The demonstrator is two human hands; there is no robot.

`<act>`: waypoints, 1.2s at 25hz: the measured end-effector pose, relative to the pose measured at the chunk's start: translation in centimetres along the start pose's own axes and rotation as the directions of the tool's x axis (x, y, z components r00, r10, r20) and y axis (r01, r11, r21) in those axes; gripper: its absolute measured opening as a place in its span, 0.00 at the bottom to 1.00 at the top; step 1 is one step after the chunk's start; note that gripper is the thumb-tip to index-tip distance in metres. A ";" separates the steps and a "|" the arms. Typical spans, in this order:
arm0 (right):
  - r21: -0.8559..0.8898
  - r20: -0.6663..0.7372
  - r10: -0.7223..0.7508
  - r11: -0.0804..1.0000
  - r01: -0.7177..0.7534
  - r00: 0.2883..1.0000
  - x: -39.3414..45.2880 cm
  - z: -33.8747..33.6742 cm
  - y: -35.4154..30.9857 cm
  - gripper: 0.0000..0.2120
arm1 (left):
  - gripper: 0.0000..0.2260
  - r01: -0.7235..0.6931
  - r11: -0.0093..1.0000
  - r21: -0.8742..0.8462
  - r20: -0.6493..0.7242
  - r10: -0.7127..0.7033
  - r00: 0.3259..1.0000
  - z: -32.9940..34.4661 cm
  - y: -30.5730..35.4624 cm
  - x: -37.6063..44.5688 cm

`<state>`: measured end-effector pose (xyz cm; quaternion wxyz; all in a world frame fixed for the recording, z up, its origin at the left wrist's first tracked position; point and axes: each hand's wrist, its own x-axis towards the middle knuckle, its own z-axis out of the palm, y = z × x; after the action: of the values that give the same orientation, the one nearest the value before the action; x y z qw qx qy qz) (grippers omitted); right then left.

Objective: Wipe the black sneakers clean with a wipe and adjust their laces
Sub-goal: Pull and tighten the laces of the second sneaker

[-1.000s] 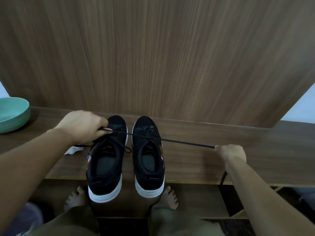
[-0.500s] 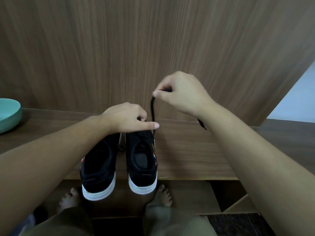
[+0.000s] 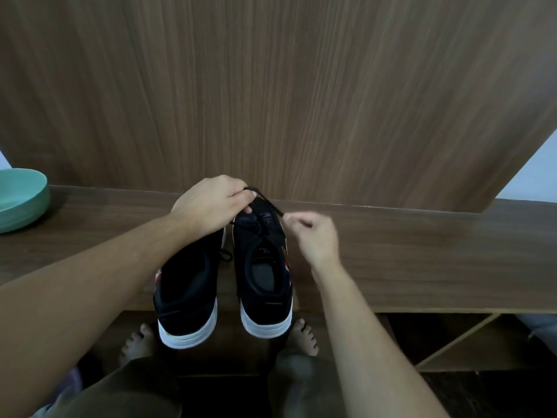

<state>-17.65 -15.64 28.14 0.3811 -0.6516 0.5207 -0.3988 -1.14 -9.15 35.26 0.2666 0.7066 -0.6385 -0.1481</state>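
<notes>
Two black sneakers with white soles sit side by side on a wooden shelf [image 3: 422, 260], toes toward the wood-grain back panel [image 3: 286, 95], heels hanging past the front edge. Left sneaker [image 3: 188, 285] shows a red and white side stripe; its toe is hidden under the left forearm and hand. Right sneaker [image 3: 263, 267] sits just beside it, with a similar stripe on its outer side and a grey insole visible.

Left hand [image 3: 211, 206] hovers over the toe area of the pair, fingers curled, pinching a black lace [image 3: 265, 199] between thumb and fingertips — the lace rises in a small loop above the fingers, then runs down and right across the right sneaker's toe. Right hand [image 3: 313, 236] is just to the right of the right sneaker's toe, fingers curled in, thumb and forefinger pinched at the lace's lower end; the exact contact is too small to confirm. A short lace loop [image 3: 226, 256] lies in the gap between the two shoes.

A teal bowl [image 3: 21, 200] stands at the shelf's far left, well apart from the shoes. Bare feet [image 3: 303, 336] show on the floor below the shelf edge — no wipe in sight.
</notes>
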 end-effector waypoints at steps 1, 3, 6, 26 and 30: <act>0.018 0.044 -0.013 1.000 0.012 0.999 -0.4 1.1 0.7 0.05 | 0.15 0.013 0.999 -0.032 0.002 -0.013 1.000 0.2 0.0 0.2; 0.044 0.110 -0.094 0.995 0.089 0.990 -0.4 2.1 1.0 0.06 | 0.15 0.046 0.994 -0.104 -0.010 -0.047 0.999 0.3 0.3 0.7; 0.261 0.264 -0.120 0.964 0.049 0.957 -0.4 2.1 0.9 0.08 | 0.15 0.103 0.976 -0.194 -0.029 -0.110 0.993 0.1 0.2 1.6; -0.158 0.177 -0.264 0.943 0.292 0.948 -0.6 2.9 -0.6 0.06 | 0.09 -0.153 0.641 0.753 0.055 0.170 0.984 -4.2 2.6 4.8; 0.016 0.185 -0.155 0.988 0.155 0.970 -0.7 2.7 -0.9 0.13 | 0.07 -0.156 0.497 0.854 -0.098 0.447 0.889 -3.0 2.0 6.0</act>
<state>-14.91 -14.58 27.82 0.3960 -0.7244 0.4302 -0.3652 -0.29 -14.55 39.62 0.0207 0.6365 -0.6966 0.3304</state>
